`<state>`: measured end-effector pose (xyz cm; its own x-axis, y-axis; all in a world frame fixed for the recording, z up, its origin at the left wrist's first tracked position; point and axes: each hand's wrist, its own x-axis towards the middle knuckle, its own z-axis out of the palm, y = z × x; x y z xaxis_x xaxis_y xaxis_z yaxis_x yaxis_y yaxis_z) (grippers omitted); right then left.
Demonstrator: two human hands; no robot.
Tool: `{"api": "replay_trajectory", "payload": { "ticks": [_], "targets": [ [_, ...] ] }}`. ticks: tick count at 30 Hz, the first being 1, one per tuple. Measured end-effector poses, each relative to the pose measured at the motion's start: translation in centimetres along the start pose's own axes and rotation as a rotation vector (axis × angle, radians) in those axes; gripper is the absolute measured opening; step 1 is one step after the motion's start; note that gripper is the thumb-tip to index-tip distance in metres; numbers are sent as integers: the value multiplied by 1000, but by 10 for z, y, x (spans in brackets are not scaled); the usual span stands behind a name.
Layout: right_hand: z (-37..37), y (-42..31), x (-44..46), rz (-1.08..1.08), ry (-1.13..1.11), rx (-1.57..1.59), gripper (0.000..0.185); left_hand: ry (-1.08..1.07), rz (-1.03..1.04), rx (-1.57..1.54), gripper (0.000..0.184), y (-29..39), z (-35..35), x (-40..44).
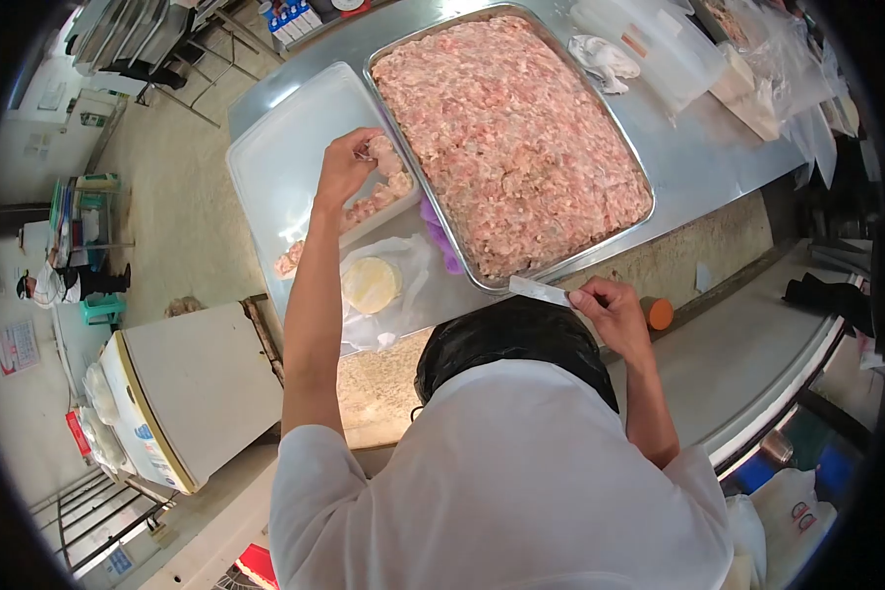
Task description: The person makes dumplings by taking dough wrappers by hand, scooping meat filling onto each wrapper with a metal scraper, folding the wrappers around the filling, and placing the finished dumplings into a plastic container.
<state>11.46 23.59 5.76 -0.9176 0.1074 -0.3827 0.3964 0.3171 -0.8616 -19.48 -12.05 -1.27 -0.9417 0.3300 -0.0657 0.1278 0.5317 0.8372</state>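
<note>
My left hand [346, 165] is over a white plastic tray [275, 147], its fingers closed on a meat-filled dumpling [383, 152]. Several similar meat-filled dumplings [369, 205] lie in a row along the tray's near and right side; my forearm hides part of them. In my right hand [612, 311] is a flat, pale spatula [539, 291], held near the close edge of a big metal tray [649, 202]. Minced meat filling [511, 138] heaps that metal tray. A stack of round dough wrappers [372, 285] rests on a plastic bag [418, 264] beside my left forearm.
The metal table [703, 147] bears a white cloth [605, 61], a clear plastic bin [659, 49] and plastic bags [787, 69] at right. Purple material [441, 236] shows under the metal tray. A white chest [202, 379] stands left; another person [64, 285] is farther off.
</note>
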Motion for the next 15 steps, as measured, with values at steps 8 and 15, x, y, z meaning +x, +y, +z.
{"api": "replay_trajectory", "payload": {
  "ticks": [8, 15],
  "targets": [
    [8, 0, 8, -97, -69, 170, 23, 344, 40, -39, 52, 31, -8, -43],
    [35, -11, 12, -109, -244, 155, 16, 107, -237, 427, 13, 41, 8, -197]
  ]
}}
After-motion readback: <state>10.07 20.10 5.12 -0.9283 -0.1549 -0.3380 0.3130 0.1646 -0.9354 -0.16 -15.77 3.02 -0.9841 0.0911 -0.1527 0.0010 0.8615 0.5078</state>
